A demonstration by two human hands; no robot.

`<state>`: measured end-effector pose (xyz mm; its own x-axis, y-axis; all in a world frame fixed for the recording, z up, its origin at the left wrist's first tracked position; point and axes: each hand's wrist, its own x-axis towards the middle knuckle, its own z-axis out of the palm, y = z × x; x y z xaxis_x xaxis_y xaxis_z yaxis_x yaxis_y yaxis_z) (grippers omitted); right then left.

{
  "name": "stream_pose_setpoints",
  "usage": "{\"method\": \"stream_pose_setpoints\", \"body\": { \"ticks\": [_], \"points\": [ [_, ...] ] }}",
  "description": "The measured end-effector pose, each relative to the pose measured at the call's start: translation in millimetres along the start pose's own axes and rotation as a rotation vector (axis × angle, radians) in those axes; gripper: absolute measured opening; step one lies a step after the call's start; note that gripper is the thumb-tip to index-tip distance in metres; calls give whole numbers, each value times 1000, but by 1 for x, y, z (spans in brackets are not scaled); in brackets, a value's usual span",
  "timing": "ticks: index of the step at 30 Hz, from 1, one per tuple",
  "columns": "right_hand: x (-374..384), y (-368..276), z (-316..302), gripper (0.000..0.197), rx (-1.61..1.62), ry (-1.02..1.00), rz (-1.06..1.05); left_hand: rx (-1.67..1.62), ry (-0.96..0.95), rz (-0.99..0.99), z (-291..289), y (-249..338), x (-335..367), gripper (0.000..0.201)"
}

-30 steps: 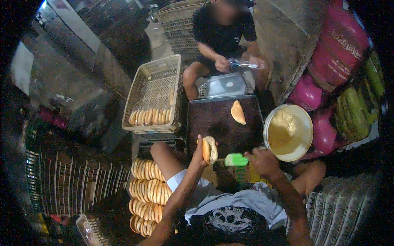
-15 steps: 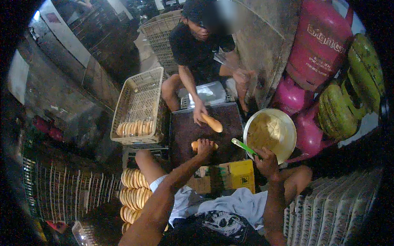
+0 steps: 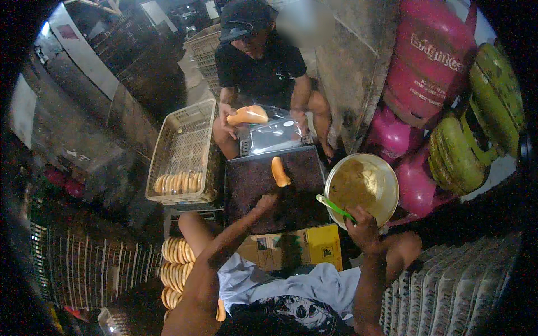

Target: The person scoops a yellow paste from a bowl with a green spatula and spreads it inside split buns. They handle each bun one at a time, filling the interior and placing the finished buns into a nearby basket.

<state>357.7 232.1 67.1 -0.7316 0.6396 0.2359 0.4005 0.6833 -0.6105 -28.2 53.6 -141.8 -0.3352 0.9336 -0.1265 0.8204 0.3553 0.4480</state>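
Observation:
In my right hand (image 3: 363, 228) is a green-handled spreader (image 3: 335, 208), its pale-smeared tip pointing left over the rim of a round tub (image 3: 395, 178) with pale yellow cream in it. My left hand (image 3: 265, 204) hovers over the dark brown tray (image 3: 246, 185), its fingers smeared by motion. Just beyond it, a long golden bread roll (image 3: 278, 172) lies alone on the tray, apart from that hand. Across the tray a co-worker holds another bread roll (image 3: 248, 115) and a clear plastic bag (image 3: 274, 115).
A plastic crate (image 3: 185, 140) at the left holds a row of rolls. More rolls (image 3: 176, 274) are stacked by my left leg. A cardboard box (image 3: 297, 246) stands before me. Pink gas cylinders (image 3: 426, 61) and green ones (image 3: 459, 148) crowd the right, above stacked racks (image 3: 443, 285).
My left hand has let go of the roll on the tray and drawn back toward me. The co-worker has lifted the other roll off the tray to the plastic bag.

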Motion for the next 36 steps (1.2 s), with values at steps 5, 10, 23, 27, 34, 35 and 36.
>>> {"method": "stream_pose_setpoints", "body": {
  "ticks": [5,10,23,27,34,35,36],
  "points": [
    [-2,-9,-17,29,-5,-47,135,-124,53,-14,-77,49,-111,56],
    [7,-23,-60,26,-204,-85,356,23,523,-414,-203,51,-202,62],
    [179,119,39,32,-672,-534,224,271,877,-435,-214,-2,-221,62],
    [167,158,100,32,-724,-716,188,178,948,-444,-219,-2,-222,67],
    [135,182,123,32,-906,-1012,109,317,838,-562,-225,9,-219,65],
    [133,184,121,32,-923,-1039,98,260,817,-593,-227,12,-218,63],
    [134,186,119,32,-938,-1063,82,231,816,-611,-229,14,-217,63]
  ]
}}
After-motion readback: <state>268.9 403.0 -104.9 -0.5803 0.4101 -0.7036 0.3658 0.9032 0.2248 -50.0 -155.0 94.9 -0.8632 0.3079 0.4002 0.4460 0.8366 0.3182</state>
